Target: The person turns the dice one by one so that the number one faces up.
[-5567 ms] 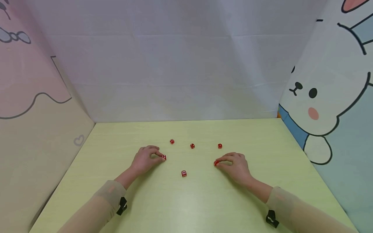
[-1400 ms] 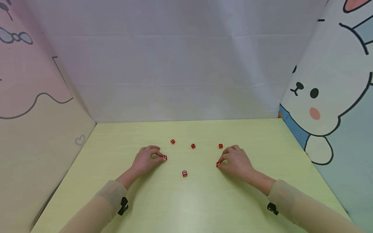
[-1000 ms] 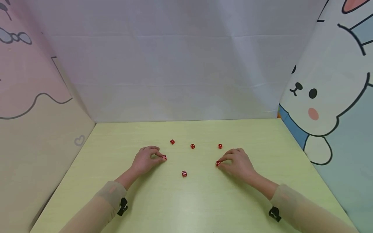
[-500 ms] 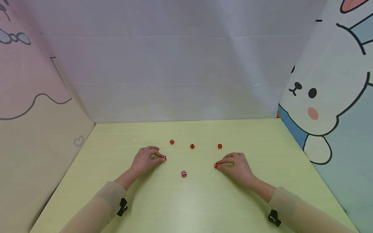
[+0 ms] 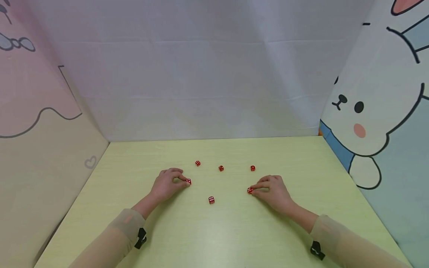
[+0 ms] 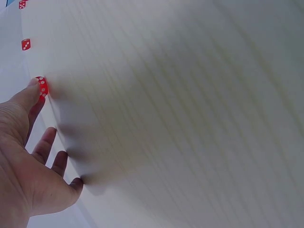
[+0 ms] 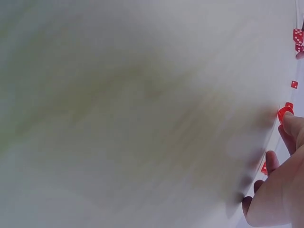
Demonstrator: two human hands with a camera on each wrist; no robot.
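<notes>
Between thumb and index finger, my left hand (image 5: 169,184) pinches a red die with white dots (image 5: 188,181) at the table's left-middle. The left wrist view shows this die (image 6: 42,87) at the thumb tip, the other fingers spread with tips down at the surface. Over on the right, my right hand (image 5: 272,191) pinches another red die (image 5: 250,190) with thumb and fingertips. In the right wrist view the thumb partly covers that die (image 7: 285,114). Closer to the person, a loose red die (image 5: 211,200) sits between the two hands.
Beyond the hands, three more red dice lie in a loose row: a left one (image 5: 197,163), a middle one (image 5: 221,168) and a right one (image 5: 253,168). The pale yellow-green table (image 5: 214,238) ends at a white back curtain (image 5: 214,93), with printed panels on both sides.
My right hand has shifted and turned slightly about its die, whose showing faces differ from earlier. My left hand and the loose dice stay where they were.
</notes>
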